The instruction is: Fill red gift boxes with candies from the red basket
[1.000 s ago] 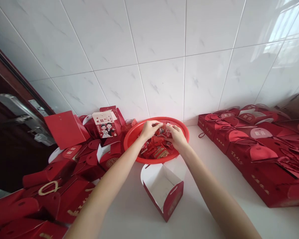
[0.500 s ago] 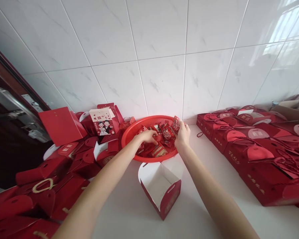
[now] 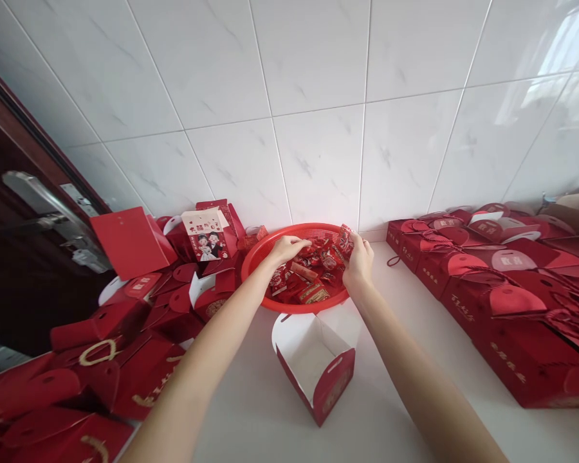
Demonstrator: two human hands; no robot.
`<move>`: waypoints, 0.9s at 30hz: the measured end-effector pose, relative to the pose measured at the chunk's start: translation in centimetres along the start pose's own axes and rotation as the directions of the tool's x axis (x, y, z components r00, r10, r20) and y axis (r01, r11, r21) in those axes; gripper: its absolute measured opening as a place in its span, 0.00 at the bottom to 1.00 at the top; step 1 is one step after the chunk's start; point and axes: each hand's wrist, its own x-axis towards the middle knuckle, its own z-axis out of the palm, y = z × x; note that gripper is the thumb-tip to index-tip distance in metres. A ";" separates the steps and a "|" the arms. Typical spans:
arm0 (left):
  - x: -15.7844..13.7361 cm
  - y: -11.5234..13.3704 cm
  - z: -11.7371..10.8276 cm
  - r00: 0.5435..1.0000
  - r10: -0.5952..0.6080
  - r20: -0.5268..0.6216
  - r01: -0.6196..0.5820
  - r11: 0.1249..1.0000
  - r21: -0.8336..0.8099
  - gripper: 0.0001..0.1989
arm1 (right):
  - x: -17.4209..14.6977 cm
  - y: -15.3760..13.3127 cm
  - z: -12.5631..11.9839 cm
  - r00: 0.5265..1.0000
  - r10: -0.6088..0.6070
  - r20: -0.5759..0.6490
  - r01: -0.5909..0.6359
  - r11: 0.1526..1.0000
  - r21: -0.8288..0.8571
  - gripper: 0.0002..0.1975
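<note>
A red plastic basket point(image 3: 249, 283) stands against the tiled wall with several shiny red candy packets point(image 3: 314, 292) inside, one of them gold. Over the basket's left part is my left hand point(image 3: 287, 251), its thumb and fingers pinched together among the packets; what they grip is hidden. At the basket's right rim, my right hand point(image 3: 359, 260) is closed on a small red printed packet point(image 3: 346, 239), held upright. Nearer to me sits an open gift box point(image 3: 335, 386), dark red outside and white inside, with nothing in it.
Tied red gift boxes point(image 3: 456, 308) stand in rows along the right. On the left is a pile of red boxes point(image 3: 139, 373), some with cream cord handles. A cream printed box point(image 3: 210, 235) stands behind, near a dark door point(image 3: 9, 257) with a metal handle.
My left hand has risen slightly from among the packets and its fingers have drawn together. The right hand still holds its packet. The whole view has shifted a little.
</note>
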 end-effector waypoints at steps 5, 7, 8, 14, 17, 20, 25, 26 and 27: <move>0.1 -0.8 -0.2 0.964 -0.211 0.159 0.188 0.971 0.151 0.17 | -0.1 -0.1 0.0 1.000 0.004 0.002 -0.004 1.000 -0.031 0.08; 0.2 -1.3 -0.4 0.981 -0.164 0.106 0.131 0.955 0.266 0.14 | -0.2 -0.2 0.0 1.000 0.005 0.003 -0.005 0.999 -0.035 0.09; 0.2 -1.5 -0.6 0.988 -0.133 0.081 0.104 0.950 0.293 0.13 | -0.2 -0.2 0.0 1.000 0.006 0.002 -0.006 0.999 -0.032 0.09; -0.1 -1.6 -0.6 0.964 -0.135 0.229 0.061 0.951 0.304 0.10 | -0.1 -0.1 0.0 1.000 0.000 0.001 0.000 1.000 0.013 0.07; -0.2 -0.9 -0.2 0.930 -0.120 0.347 0.024 0.963 0.269 0.08 | -0.3 -0.2 0.0 1.000 -0.009 0.002 0.009 1.000 -0.001 0.06; -0.1 -0.5 0.0 0.916 -0.053 0.397 -0.039 0.975 0.220 0.06 | -0.6 -0.4 -0.1 0.999 -0.026 0.022 0.027 0.999 -0.043 0.05; -0.2 -1.2 -0.2 0.881 -0.103 0.461 -0.050 0.950 0.308 0.06 | -0.6 -0.5 0.0 1.000 -0.013 -0.002 0.013 1.000 -0.016 0.05; -0.2 -1.3 -0.2 0.862 -0.127 0.491 -0.049 0.943 0.330 0.07 | -0.6 -0.4 0.0 1.000 -0.017 -0.002 0.017 1.000 -0.012 0.05; -0.3 -1.4 -0.2 0.839 -0.147 0.524 -0.052 0.937 0.346 0.08 | -0.6 -0.4 0.0 1.000 -0.021 0.001 0.021 1.000 -0.013 0.05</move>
